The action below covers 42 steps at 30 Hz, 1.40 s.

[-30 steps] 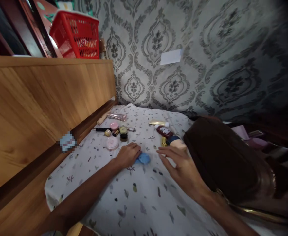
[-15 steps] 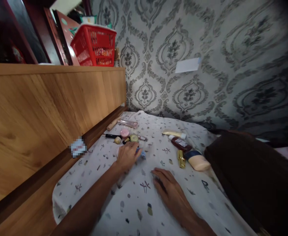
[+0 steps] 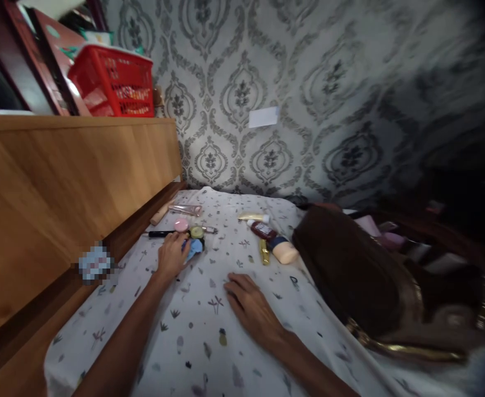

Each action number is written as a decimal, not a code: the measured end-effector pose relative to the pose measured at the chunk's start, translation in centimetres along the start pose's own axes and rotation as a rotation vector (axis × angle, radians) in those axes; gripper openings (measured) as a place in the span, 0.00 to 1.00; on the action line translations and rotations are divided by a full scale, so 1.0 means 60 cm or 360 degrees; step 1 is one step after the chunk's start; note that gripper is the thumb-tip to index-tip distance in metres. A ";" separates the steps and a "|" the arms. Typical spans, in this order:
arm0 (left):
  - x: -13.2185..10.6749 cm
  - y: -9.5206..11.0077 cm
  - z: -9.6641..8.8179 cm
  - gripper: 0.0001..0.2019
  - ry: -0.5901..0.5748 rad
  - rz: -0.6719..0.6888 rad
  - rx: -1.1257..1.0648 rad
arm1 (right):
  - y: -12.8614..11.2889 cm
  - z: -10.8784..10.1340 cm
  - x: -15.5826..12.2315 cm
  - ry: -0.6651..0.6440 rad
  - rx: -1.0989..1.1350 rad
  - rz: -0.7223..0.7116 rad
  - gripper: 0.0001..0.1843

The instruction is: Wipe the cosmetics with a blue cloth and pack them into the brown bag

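My left hand [image 3: 171, 257] is over the left group of cosmetics, its fingers curled down around a small light-blue item [image 3: 194, 249] whose kind I cannot make out. Just beyond the fingers are a round yellow-green jar [image 3: 197, 232], a pink round jar [image 3: 181, 224] and a black pen-like stick [image 3: 160, 234]. My right hand [image 3: 248, 300] lies palm down on the patterned white cloth [image 3: 209, 342], fingers stretched out and holding nothing. Ahead of it and to the right are a gold tube [image 3: 264, 252], a beige bottle with a dark cap [image 3: 284, 251] and a dark red bottle [image 3: 262, 230].
Farther back lie a clear pinkish tube [image 3: 185, 209], a peach stick [image 3: 161, 213] and a pale yellow tube [image 3: 253, 218]. A dark brown bag [image 3: 345, 264] with gold trim stands at the right. On the left, a wooden cabinet [image 3: 77, 176] carries a red basket [image 3: 114, 82].
The view has turned to the right, showing more of the bag. My left hand has shifted slightly left and forward with the blue item. My right hand stays flat on the cloth.
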<state>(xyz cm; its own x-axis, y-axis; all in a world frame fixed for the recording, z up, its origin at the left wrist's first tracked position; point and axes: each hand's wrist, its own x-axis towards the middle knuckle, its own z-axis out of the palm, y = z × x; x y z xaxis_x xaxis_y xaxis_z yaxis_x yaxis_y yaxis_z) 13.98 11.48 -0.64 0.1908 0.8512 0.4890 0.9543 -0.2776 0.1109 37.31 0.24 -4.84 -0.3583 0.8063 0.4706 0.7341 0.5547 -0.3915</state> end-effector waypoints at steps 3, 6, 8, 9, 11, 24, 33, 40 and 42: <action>0.000 -0.002 -0.002 0.10 -0.0077 0.0133 0.0017 | -0.003 -0.004 0.001 -0.0012 0.0009 0.0005 0.10; 0.001 -0.004 -0.007 0.11 -0.0105 0.0179 0.0075 | -0.003 -0.006 0.001 -0.0021 0.0035 0.0017 0.09; 0.002 -0.003 -0.013 0.13 -0.0088 0.0147 0.0139 | -0.003 -0.006 0.001 -0.0012 0.0056 0.0027 0.08; 0.003 0.000 -0.016 0.14 -0.0078 0.0126 0.0171 | -0.002 -0.005 0.000 -0.0008 0.0070 0.0027 0.08; 0.007 0.012 -0.022 0.15 -0.0060 0.0095 0.0221 | -0.002 -0.004 0.000 0.0003 0.0101 0.0037 0.08; 0.178 0.233 0.055 0.19 -0.0325 0.0582 0.0026 | 0.005 -0.003 0.002 0.0007 0.0173 0.0084 0.08; 0.291 0.316 0.133 0.23 -0.0770 0.0831 -0.0009 | 0.006 -0.008 0.002 -0.0006 0.0191 0.0134 0.08; 0.299 0.290 0.129 0.21 -0.0890 0.0742 0.0126 | 0.006 -0.008 0.003 0.0015 0.0229 0.0137 0.09; 0.296 0.273 0.121 0.20 -0.0938 0.0652 0.0198 | 0.006 -0.008 0.004 0.0016 0.0229 0.0138 0.09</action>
<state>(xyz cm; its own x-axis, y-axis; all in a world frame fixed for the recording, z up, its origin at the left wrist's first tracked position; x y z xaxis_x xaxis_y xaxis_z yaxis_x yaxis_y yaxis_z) 34.69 25.26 3.58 0.5970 0.7981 -0.0810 0.7922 -0.6024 -0.0972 37.77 0.52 -4.48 -0.2909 0.8507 0.4379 0.6717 0.5075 -0.5397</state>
